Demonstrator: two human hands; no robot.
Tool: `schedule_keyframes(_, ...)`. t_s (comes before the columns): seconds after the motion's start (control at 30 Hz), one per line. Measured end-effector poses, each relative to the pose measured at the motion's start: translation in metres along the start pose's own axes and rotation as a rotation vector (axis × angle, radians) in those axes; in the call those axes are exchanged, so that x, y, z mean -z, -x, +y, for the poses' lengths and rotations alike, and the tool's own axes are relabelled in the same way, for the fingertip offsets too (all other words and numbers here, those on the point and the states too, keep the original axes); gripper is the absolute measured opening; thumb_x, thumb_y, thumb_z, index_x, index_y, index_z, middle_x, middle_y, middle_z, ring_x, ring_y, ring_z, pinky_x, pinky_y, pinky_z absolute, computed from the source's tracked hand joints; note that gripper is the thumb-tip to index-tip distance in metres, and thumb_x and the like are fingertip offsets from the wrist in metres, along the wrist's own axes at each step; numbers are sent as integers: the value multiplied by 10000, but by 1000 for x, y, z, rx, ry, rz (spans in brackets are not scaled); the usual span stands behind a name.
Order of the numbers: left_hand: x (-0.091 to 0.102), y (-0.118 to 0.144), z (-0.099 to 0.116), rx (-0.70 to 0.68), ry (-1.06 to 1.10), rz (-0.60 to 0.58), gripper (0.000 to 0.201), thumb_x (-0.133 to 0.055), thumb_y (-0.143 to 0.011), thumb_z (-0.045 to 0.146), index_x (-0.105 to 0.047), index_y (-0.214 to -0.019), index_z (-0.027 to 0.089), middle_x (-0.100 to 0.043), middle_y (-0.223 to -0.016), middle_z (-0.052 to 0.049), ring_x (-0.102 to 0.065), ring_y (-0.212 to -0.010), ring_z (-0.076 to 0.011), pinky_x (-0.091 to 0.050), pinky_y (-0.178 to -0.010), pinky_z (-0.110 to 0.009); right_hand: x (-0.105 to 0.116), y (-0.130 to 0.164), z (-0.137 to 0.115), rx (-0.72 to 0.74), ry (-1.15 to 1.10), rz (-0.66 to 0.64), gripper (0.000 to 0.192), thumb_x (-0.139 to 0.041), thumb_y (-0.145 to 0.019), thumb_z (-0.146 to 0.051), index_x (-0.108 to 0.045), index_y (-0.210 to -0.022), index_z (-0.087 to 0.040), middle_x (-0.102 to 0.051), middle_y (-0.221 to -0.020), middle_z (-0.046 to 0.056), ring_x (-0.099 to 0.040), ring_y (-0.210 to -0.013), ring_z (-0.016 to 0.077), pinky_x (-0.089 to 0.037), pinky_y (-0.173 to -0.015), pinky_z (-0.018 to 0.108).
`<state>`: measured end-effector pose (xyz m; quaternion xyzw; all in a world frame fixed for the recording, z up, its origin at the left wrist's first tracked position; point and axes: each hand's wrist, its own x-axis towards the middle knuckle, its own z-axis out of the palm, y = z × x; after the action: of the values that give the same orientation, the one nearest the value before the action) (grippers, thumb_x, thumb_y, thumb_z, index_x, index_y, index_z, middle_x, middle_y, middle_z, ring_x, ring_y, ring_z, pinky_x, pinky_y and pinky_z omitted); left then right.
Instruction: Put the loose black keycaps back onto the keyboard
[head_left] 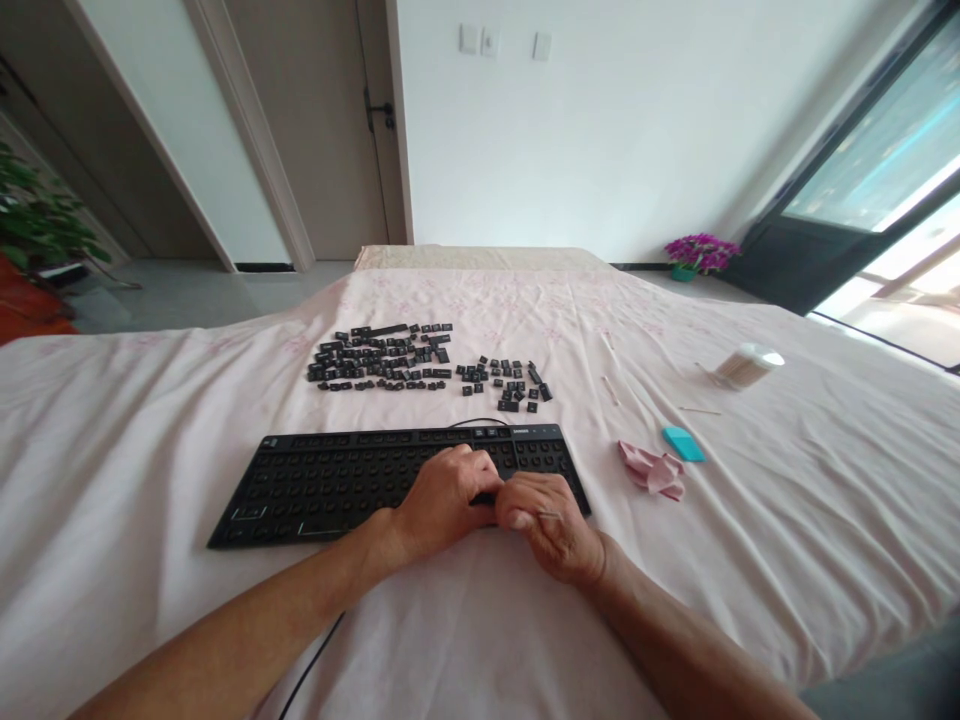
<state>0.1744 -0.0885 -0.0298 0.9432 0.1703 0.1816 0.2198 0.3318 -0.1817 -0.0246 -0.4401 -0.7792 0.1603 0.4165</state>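
A black keyboard [330, 478] with its keycaps taken off lies on the pink-white cloth in front of me. My left hand [444, 498] rests on the keyboard's right part, fingers curled down onto it. My right hand [551, 522] sits beside it at the keyboard's front right corner, pinching a thin cotton swab [550, 514] whose stick shows between the fingers. Both hands touch each other. Behind the keyboard, many loose black keycaps [382, 357] lie in a large group, with a smaller group [504, 382] to its right.
A crumpled pink cloth [652, 470] and a small teal block [683, 443] lie right of the keyboard. A round tub of cotton swabs [746, 366] lies on its side farther right, with loose swabs [699, 410] around it. The keyboard cable [311, 660] runs toward me.
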Motion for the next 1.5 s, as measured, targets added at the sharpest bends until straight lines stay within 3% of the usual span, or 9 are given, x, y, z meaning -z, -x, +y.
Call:
schedule_keyframes(0.17, -3, 3, 5, -63, -57, 22, 249, -552, -879, 409, -626, -788, 190, -642, -786, -8, -530, -758, -161, -367, -707, -299, -8, 6, 2, -31, -83, 207, 379, -280, -983, -350, -488, -697, -211, -525, -624, 5, -503, -593, 138, -392, -615, 277)
schedule_keyframes(0.4, -9, 8, 3, -120, -8, 108, 234, -503, -918, 337, -612, -780, 182, -633, -749, -4, -540, -710, -139, -383, -688, -279, -6, 0, -9, -15, -117, 299, 409, -255, -989, -390, -468, -688, -211, -534, -616, 5, -514, -578, 135, -395, -585, 279)
schedule_keyframes(0.53, -7, 7, 3, -78, 62, 75, 222, -495, -928, 335, -633, -830, 191, -642, -794, -3, -556, -756, -136, -411, -715, -262, -3, 0, -9, 11, -129, 300, 400, -277, -986, -380, -496, -698, -209, -552, -631, 16, -530, -592, 143, -408, -588, 288)
schedule_keyframes(0.67, -3, 5, 5, -19, 145, 11, 228, -579, -869, 406, -657, -951, 208, -649, -928, -17, -573, -885, -153, -440, -792, -265, -1, 4, -2, -142, -266, 478, 412, -276, -991, -374, -494, -680, -216, -552, -635, 24, -528, -600, 151, -415, -589, 301)
schedule_keyframes(0.8, -1, 4, 4, -28, 136, -35, 200, -602, -856, 384, -683, -921, 214, -644, -956, -22, -568, -915, -160, -443, -828, -280, 3, 3, 4, -265, -286, 639, 424, -294, -993, -395, -478, -657, -213, -549, -608, 18, -465, -549, 135, -373, -551, 291)
schedule_keyframes(1.03, 3, 5, 10, 54, 214, -3, 182, -629, -839, 376, -680, -848, 202, -671, -827, -4, -598, -801, -148, -454, -745, -255, 5, 4, 11, -318, -279, 623, 416, -312, -994, -386, -494, -667, -205, -564, -632, 9, -430, -532, 118, -346, -529, 275)
schedule_keyframes(1.17, 20, -17, -3, 265, 311, 183, 129, -682, -794, 330, -682, -834, 208, -693, -788, 18, -626, -736, -138, -475, -695, -234, 5, 6, 19, -352, -266, 596, 409, -327, -989, -395, -512, -682, -199, -560, -632, 5, -432, -526, 117, -346, -518, 271)
schedule_keyframes(1.27, 35, -49, -22, 288, 253, 265, 80, -650, -808, 272, -682, -848, 210, -708, -813, 11, -639, -758, -150, -481, -710, -245, 7, 5, 24, -397, -245, 581, 412, -336, -983, -415, -520, -686, -198, -564, -636, 6, -430, -521, 119, -344, -508, 268)
schedule_keyframes(1.5, 27, -102, -51, 269, -223, 179, 141, -609, -839, 252, -698, -947, 272, -705, -950, 1, -639, -893, -171, -443, -756, -263, 13, 1, 20, -423, -179, 543, 468, -329, -981, -431, -545, -636, -199, -543, -612, 8, -489, -578, 131, -360, -543, 257)
